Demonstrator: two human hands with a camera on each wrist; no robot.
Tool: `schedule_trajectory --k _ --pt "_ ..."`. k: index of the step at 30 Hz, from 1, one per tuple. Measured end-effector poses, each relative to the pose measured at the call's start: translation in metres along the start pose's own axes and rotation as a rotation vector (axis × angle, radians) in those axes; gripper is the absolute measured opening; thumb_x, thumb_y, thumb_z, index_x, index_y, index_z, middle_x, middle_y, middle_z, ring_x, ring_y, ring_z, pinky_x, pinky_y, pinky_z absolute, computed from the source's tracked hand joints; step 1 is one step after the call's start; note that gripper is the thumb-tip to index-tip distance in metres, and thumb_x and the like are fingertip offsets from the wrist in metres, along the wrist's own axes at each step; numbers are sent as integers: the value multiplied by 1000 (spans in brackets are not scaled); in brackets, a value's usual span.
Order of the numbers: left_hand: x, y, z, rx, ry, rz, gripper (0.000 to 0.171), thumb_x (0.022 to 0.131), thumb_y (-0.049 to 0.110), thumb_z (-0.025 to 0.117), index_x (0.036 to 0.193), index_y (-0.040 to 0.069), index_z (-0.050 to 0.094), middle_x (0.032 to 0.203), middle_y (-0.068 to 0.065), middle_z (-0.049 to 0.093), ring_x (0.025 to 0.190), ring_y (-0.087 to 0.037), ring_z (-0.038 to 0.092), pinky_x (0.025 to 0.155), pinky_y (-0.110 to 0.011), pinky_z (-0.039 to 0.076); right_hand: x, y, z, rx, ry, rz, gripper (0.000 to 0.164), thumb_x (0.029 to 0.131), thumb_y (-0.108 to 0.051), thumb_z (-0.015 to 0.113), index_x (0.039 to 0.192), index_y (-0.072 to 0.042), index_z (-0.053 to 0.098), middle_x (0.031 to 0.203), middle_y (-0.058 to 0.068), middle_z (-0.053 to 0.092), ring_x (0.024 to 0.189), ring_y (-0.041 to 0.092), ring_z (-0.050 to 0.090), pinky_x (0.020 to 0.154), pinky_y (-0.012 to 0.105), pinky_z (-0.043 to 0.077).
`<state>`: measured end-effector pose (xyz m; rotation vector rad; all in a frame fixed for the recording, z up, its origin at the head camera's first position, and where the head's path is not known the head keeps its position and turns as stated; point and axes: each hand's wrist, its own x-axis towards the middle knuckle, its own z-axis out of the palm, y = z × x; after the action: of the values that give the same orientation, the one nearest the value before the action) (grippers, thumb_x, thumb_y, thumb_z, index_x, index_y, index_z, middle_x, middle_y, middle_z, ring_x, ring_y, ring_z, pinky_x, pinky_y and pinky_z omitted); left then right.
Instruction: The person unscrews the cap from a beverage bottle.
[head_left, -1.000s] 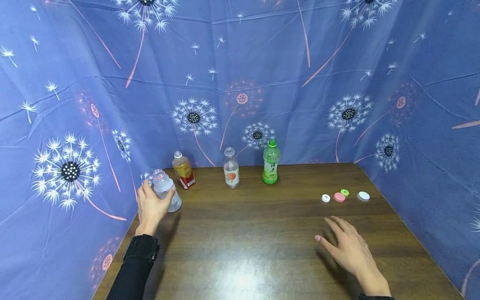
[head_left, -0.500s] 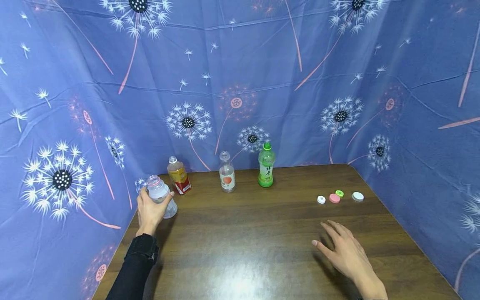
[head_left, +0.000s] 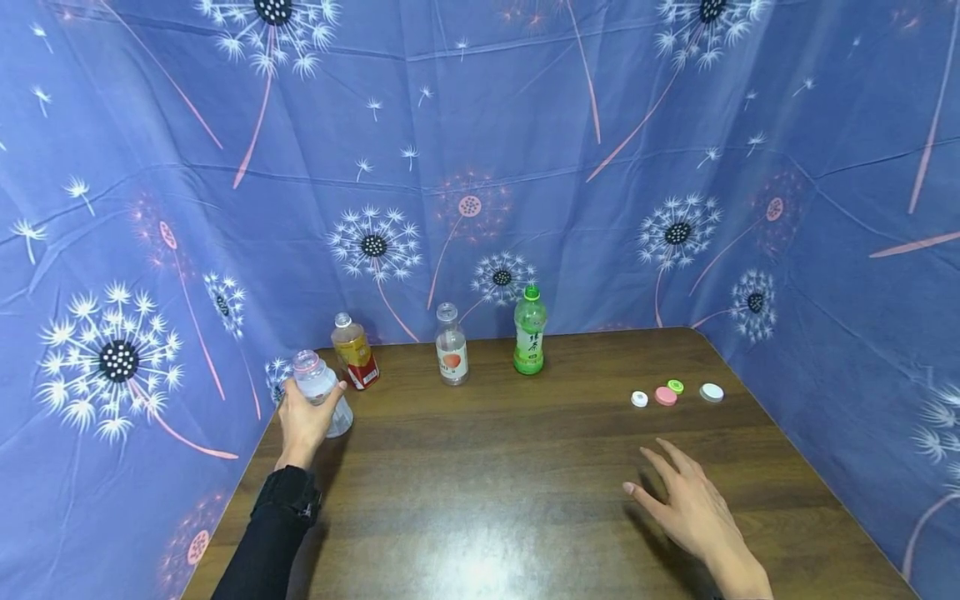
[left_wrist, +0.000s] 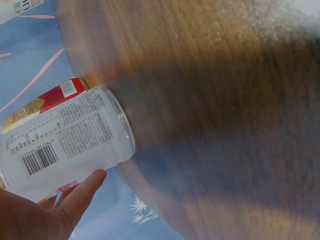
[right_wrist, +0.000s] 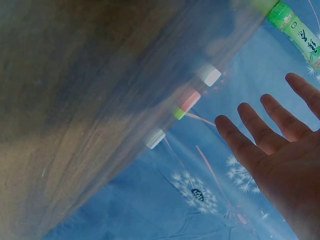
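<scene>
My left hand [head_left: 303, 425] grips a clear, wide plastic bottle [head_left: 341, 418] at the table's left side, thumb on its right and fingers behind its left. The bottle stands uncapped with a pinkish neck. Its white label [left_wrist: 82, 132] with a barcode shows in the left wrist view, where the thumb lies along the bottle's lower side. Right behind it stands a bottle with a gold and red label [head_left: 357, 354]. My right hand [head_left: 690, 508] hovers over the table's right part, fingers spread and holding nothing. Ahead of it lie a small white cap [head_left: 639, 399] and a pink cap [head_left: 665, 396].
A clear bottle with a peach label [head_left: 452, 357] and a green tea bottle [head_left: 530, 333] stand along the back edge. A green cap [head_left: 676, 387] and a larger white cap [head_left: 712, 392] lie at right. Blue dandelion cloth [head_left: 585, 208] hangs around the wooden table [head_left: 495, 450].
The head view has shifted slightly, so the scene sits a little lower and further left. Both hands and the bottles keep about the same places on the table.
</scene>
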<state>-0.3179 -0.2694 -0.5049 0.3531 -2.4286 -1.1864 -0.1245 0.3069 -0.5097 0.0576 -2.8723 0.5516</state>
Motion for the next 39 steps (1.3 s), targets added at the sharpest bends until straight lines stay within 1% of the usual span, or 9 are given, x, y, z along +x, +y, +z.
schedule_trajectory --k 6,10,14,17,23,26,29,33,39 --pt "-4 9 -2 -22 -19 25 86 92 50 78 146 -2 37 131 -29 56 130 -53 52 111 -66 42 0 0 0 -2 4 2 73 95 -60 69 146 -10 59 157 26 44 140 54 43 99 79 42" --pt "-9 22 -2 -32 -34 68 84 91 49 79 146 -2 39 129 -28 59 127 -52 55 108 -65 45 -1 1 1 17 7 2 72 95 -59 70 146 -9 59 156 26 45 138 56 45 98 80 42" --pt "-16 36 -1 -30 -69 106 82 92 47 79 145 -2 40 128 -27 60 126 -51 58 105 -64 47 -1 0 3 34 10 0 73 95 -59 70 146 -9 59 155 26 47 138 55 45 98 80 42" --pt "-23 45 0 -32 -123 121 83 93 48 78 148 0 38 131 -27 59 127 -50 58 104 -65 49 0 0 3 30 18 -7 73 94 -59 70 146 -9 59 155 25 48 138 54 45 99 80 42" --pt "-38 64 5 -40 -246 169 93 91 61 74 154 5 34 138 -23 58 129 -46 59 104 -64 51 0 0 3 20 23 -15 73 94 -59 71 146 -9 59 154 26 48 138 55 46 98 79 42" --pt "-46 74 10 -66 -318 197 91 90 64 74 153 10 35 137 -18 60 128 -42 61 102 -61 54 0 -1 3 25 16 -10 73 94 -59 71 146 -9 59 155 26 47 138 55 45 98 80 42" --pt "-53 84 16 -91 -382 240 88 89 62 76 151 12 38 135 -17 64 125 -40 64 99 -58 56 -1 -1 4 33 12 -3 74 94 -60 70 147 -9 59 156 25 46 138 55 45 98 80 41" --pt "-65 96 25 -109 -425 291 84 87 60 79 146 12 44 129 -15 68 119 -35 68 97 -54 58 -1 -2 5 41 9 4 74 94 -61 69 147 -10 58 158 24 44 139 55 44 98 81 41" --pt "-89 113 39 -150 -466 337 76 85 54 83 141 14 49 121 -8 71 113 -29 71 92 -49 61 0 -2 7 48 -1 8 75 95 -63 68 149 -12 56 163 23 37 142 56 39 98 82 39"
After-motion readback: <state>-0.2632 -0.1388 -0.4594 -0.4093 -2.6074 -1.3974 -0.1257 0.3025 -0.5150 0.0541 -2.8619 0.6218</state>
